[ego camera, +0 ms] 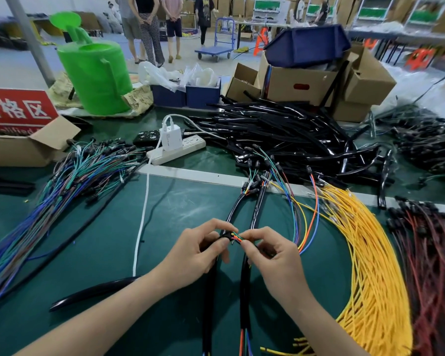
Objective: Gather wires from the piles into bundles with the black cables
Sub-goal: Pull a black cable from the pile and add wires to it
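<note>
My left hand pinches the end of a black cable that runs down toward me over the green mat. My right hand grips a small bunch of coloured wire tips, orange, green and yellow, right at the tube's mouth. The loose wires loop away to the right and back up to black connectors. A second black cable with wires in it lies beside the first. A yellow wire pile fans out at right, a dark red pile beyond it.
Blue-green wires lie heaped at left. A black tube heap fills the back, with cardboard boxes behind. A white power strip with charger and white cord, a green watering can, and a loose black tube are nearby. People stand far back.
</note>
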